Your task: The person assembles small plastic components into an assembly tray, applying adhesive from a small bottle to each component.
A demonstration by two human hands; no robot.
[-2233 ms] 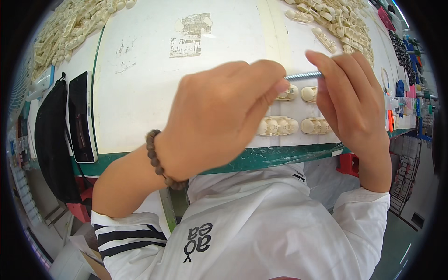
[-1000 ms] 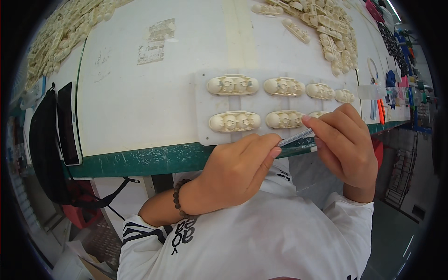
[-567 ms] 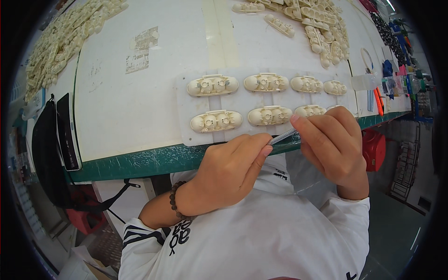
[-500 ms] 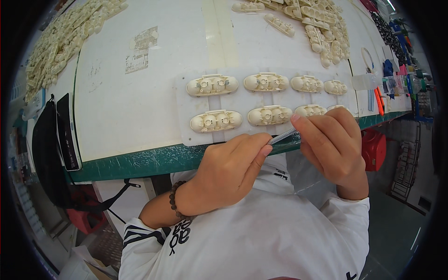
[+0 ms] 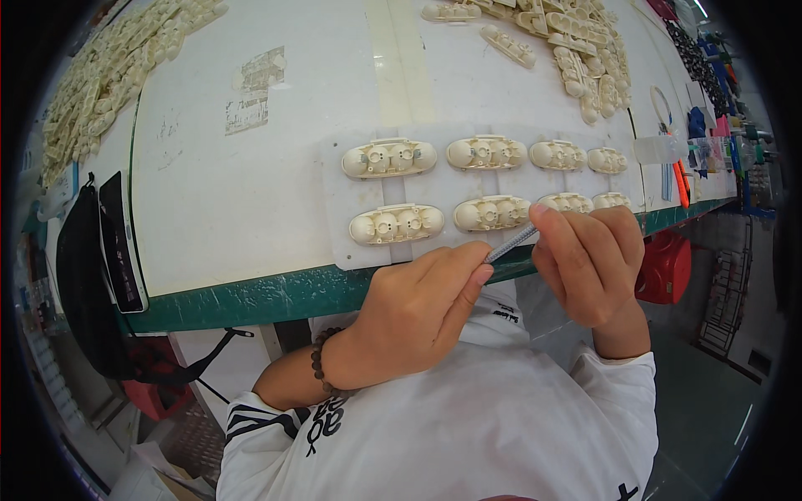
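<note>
A short stretch of grey braided cord (image 5: 511, 244) runs between my two hands, in front of the table's green edge. My left hand (image 5: 422, 302) pinches its lower end between thumb and forefinger. My right hand (image 5: 587, 257) has its fingers curled on the upper end, with the fingertips partly turned from sight. Just beyond the hands lies a whitish board (image 5: 337, 200) bearing two rows of cream plastic shells with rounded ends, among them a near-left shell (image 5: 396, 224) and a far-left shell (image 5: 388, 157). My right hand overlaps the near row's right part.
A heap of cream shells (image 5: 595, 63) lies at the far right, another heap (image 5: 109, 79) at the far left. A black pouch (image 5: 83, 275) and a dark flat device (image 5: 121, 242) rest by the left edge. Orange-handled tool (image 5: 682, 185) and clear container (image 5: 656, 149) sit right.
The view has shifted slightly, so the board and shells appear a little lower and further right. Both hands keep their hold on the cord, the right one slightly turned.
</note>
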